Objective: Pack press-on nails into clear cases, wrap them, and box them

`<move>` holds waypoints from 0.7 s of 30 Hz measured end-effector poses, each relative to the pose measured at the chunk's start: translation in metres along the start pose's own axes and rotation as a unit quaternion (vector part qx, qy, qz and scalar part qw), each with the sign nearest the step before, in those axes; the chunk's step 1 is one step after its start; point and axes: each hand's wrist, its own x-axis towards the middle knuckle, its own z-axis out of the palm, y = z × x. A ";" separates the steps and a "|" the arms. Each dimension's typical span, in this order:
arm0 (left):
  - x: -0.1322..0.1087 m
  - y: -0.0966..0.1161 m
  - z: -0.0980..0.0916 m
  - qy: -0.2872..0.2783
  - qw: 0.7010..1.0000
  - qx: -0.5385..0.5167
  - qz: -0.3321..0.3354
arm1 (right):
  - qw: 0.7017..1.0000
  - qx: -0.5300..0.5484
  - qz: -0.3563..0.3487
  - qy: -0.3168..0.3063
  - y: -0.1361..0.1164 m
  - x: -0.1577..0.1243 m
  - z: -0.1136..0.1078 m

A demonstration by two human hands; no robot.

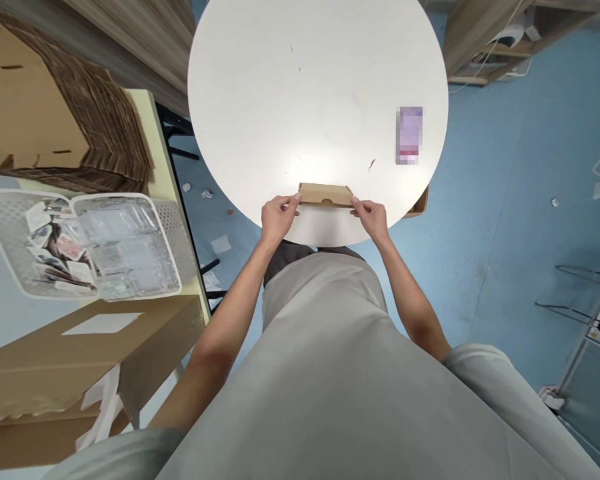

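A small brown cardboard box point(325, 194), flat and closed-looking with a notch on its near edge, is held between both hands near the front of the round white table point(300, 100). My left hand point(279, 217) pinches its left end between thumb and fingers. At the right end, my right hand point(371, 217) grips the corner in the same way. Whether the box touches the tabletop is hard to tell. A blurred purple item point(409, 135) lies on the table's right side.
At left, a side table holds stacked flat cardboard point(30, 113), white baskets point(177, 260) with clear packets and small pieces, and a large carton point(100, 347). An open brown box point(420, 204) sits below the table's right edge. Wooden shelves point(480, 40) stand back right.
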 end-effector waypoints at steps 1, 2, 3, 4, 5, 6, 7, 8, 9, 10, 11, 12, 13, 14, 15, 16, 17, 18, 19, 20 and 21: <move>0.002 0.001 0.001 0.001 1.000 0.004 -0.006 | 1.000 -0.002 0.004 0.000 -0.003 0.002 -0.001; 0.004 0.001 0.003 0.001 1.000 0.006 -0.012 | 1.000 -0.004 0.008 0.000 -0.004 0.004 -0.001; 0.007 0.000 0.004 0.002 1.000 0.006 -0.018 | 1.000 -0.006 0.012 0.000 -0.005 0.007 0.000; 0.009 -0.002 0.006 0.003 1.000 0.005 -0.023 | 1.000 -0.008 0.015 0.001 -0.005 0.009 0.000; 0.011 -0.004 0.008 0.005 1.000 0.003 -0.026 | 1.000 -0.009 0.017 0.001 -0.005 0.011 0.001; 0.012 -0.006 0.010 0.009 1.000 0.000 -0.028 | 1.000 -0.009 0.018 0.002 -0.004 0.013 0.002; 0.014 -0.008 0.012 0.014 0.999 -0.002 -0.029 | 1.000 -0.010 0.017 0.003 -0.004 0.015 0.003; 0.015 -0.010 0.013 0.018 0.999 -0.003 -0.029 | 1.000 -0.010 0.014 0.005 -0.003 0.017 0.003; 0.016 -0.011 0.014 0.023 0.999 -0.004 -0.029 | 1.000 -0.010 0.011 0.006 -0.003 0.019 0.004; 0.017 -0.011 0.015 0.028 0.999 -0.003 -0.028 | 1.000 -0.009 0.008 0.007 -0.002 0.020 0.004; 0.019 -0.012 0.016 0.032 0.999 -0.002 -0.028 | 1.000 -0.007 0.005 0.009 -0.002 0.022 0.005; 0.021 -0.011 0.017 0.035 0.999 -0.001 -0.027 | 1.000 -0.004 0.004 0.010 -0.001 0.024 0.005; 0.022 -0.011 0.017 0.037 0.999 0.001 -0.025 | 1.000 -0.003 0.002 0.011 -0.001 0.026 0.005; 0.024 -0.011 0.018 0.039 0.999 0.003 -0.025 | 1.000 -0.002 0.003 0.012 0.000 0.028 0.005; 0.026 -0.011 0.018 0.040 0.999 0.005 -0.025 | 1.000 -0.002 0.004 0.013 0.000 0.030 0.005; 0.027 -0.011 0.018 0.041 0.999 0.006 -0.026 | 1.000 -0.003 0.005 0.014 0.001 0.032 0.005; 0.028 -0.011 0.018 0.041 0.999 0.007 -0.028 | 1.000 -0.002 0.007 0.014 0.002 0.033 0.006; 0.029 -0.011 0.019 0.042 0.999 0.009 -0.029 | 1.000 0.000 0.008 0.013 0.003 0.034 0.006; 0.029 -0.011 0.019 0.042 0.999 0.010 -0.030 | 1.000 0.004 0.009 0.014 0.004 0.034 0.006; 0.030 -0.012 0.019 0.043 0.999 0.010 -0.030 | 1.000 0.010 0.009 0.014 0.005 0.035 0.006; 0.030 -0.013 0.019 0.044 0.999 0.009 -0.030 | 1.000 0.018 0.009 0.014 0.006 0.035 0.007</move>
